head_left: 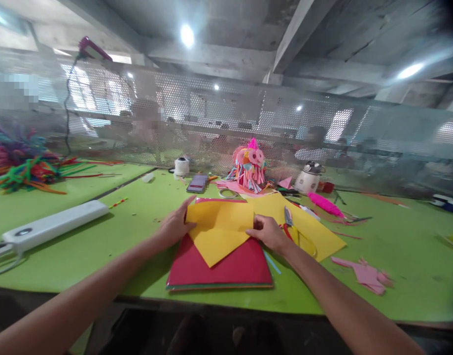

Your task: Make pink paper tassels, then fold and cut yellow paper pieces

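Note:
A folded sheet of yellow paper (219, 219) is held up by its two sides, its lower part coming to a point. My left hand (174, 224) pinches the left edge, thumb in front and the other fingers partly hidden behind. At the right edge, my right hand (270, 232) grips the paper between thumb and curled fingers. Beneath it lies a stack of coloured sheets with a red one (226, 271) on top. Close to my right hand, scissors (288, 217) rest on a larger yellow sheet (322, 234).
A pink fringed paper figure (249, 167) stands behind the stack, between a white thread spool (181, 167) and a pale bottle (308, 177). A phone (197, 184) lies nearby. At left are a white power strip (59, 224) and colourful pipe cleaners (26, 175). Pink scraps (368, 276) lie right.

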The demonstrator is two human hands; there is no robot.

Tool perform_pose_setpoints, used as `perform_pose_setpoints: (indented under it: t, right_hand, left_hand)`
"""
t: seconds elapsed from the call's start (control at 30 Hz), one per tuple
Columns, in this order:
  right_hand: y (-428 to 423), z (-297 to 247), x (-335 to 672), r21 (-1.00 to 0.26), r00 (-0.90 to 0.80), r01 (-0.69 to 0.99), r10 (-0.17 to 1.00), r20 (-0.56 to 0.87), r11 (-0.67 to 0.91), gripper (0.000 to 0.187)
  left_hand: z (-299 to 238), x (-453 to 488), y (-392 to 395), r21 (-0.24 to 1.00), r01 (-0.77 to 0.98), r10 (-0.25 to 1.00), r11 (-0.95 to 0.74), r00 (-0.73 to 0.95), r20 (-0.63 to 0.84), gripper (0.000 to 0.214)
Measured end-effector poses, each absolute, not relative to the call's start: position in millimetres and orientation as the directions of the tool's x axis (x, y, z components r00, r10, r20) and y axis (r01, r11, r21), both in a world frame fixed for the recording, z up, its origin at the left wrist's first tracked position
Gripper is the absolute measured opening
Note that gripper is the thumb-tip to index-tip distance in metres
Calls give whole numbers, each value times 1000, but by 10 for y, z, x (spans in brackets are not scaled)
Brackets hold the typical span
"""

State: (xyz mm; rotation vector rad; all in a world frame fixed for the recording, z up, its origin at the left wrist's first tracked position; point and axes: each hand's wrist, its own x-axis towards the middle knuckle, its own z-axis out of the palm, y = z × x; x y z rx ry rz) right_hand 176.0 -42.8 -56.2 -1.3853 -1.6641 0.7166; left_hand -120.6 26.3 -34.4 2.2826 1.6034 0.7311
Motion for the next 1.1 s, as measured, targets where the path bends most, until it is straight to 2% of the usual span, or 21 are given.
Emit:
perform_pose_setpoints:
  t: [0.07, 0.17, 0.2, 0.27, 0.43, 0.5, 0.63, 0.8, 0.93, 1.0, 1.1]
  right_hand:
    - [-437, -561, 1763, -838, -56, 494, 970, 237, 233, 22]
    - [-450, -558, 1768, -828, -52, 509, 969, 242, 234, 21]
    - [-453, -555, 1769, -823, -49, 515, 967, 250, 239, 21]
    - [-462, -546, 1770, -816, -45, 517, 961, 274, 258, 20]
    - [-474, -533, 1798, -803, -46, 521, 949, 312, 289, 17]
    - [-472, -540, 1822, -799, -78, 526, 952, 296, 291, 15]
    - [-472, -545, 1866, -813, -142, 504, 957, 254, 291, 17]
    - [-514, -508, 1849, -853, -267, 385, 927, 262, 352, 29]
    - [-549, -469, 1820, -756, -317, 461, 882, 349, 465, 18]
    - [-555, -456, 1823, -702, -366, 482, 848, 383, 525, 12]
    - [-576, -448, 1835, -582, -427, 526, 784, 451, 620, 23]
  left_hand:
    - [-346, -1220, 266, 451, 821, 933, -349, 262, 245, 68]
    - [-349, -1258, 263, 378, 839, 916, -391, 319, 242, 30]
    - [-349, -1279, 261, 364, 833, 906, -416, 344, 247, 26]
    - [-345, -1327, 256, 388, 801, 888, -455, 380, 258, 32]
    - [-349, -1426, 263, 658, 617, 881, -432, 444, 163, 32]
    - [-370, -1442, 277, 709, 583, 890, -398, 432, 144, 31]
    - [-413, -1448, 273, 669, 634, 915, -388, 349, 200, 29]
    - [-450, -1464, 241, 652, 577, 865, -492, 410, 290, 37]
    - [-483, -1469, 252, 640, 569, 853, -517, 411, 323, 36]
    - [-494, -1465, 267, 636, 503, 800, -585, 485, 352, 27]
    - [-509, -1460, 288, 582, 303, 606, -755, 663, 440, 24]
